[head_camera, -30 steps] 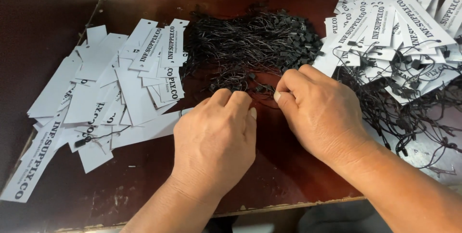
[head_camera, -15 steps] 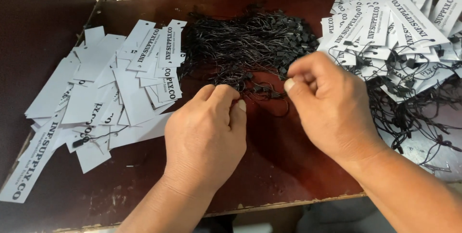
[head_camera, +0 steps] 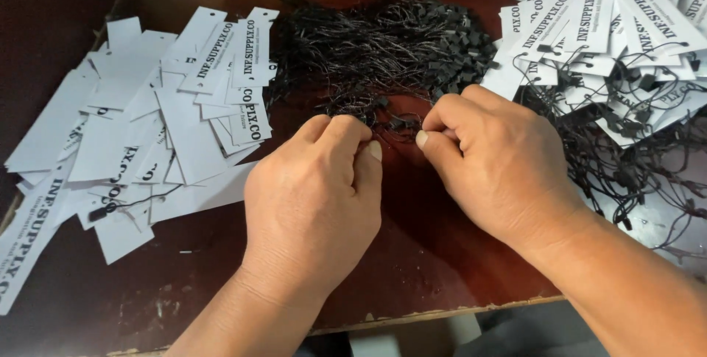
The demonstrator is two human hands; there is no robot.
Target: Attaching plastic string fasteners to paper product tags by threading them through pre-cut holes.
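A heap of thin black string loops with small plastic locks point(head_camera: 383, 47) lies at the back middle of a dark red wooden table point(head_camera: 412, 268). My left hand point(head_camera: 317, 195) and my right hand point(head_camera: 486, 162) meet at the heap's near edge. Both pinch one black string point(head_camera: 394, 123) between thumb and fingers, with the fingertips a few centimetres apart. A spread of loose white paper tags point(head_camera: 169, 121) lies to the left of my left hand. A pile of white tags with black strings attached point(head_camera: 611, 25) lies to the right, beyond my right hand.
The table's worn front edge point(head_camera: 442, 313) runs below my wrists. Strung tags and trailing black strings point(head_camera: 648, 173) reach down the right side, close to my right forearm. One strung tag point(head_camera: 121, 206) lies among the loose tags at the left.
Both hands have moved a little away from me, up to the near edge of the string heap. The fingertips have closed in on one string there.
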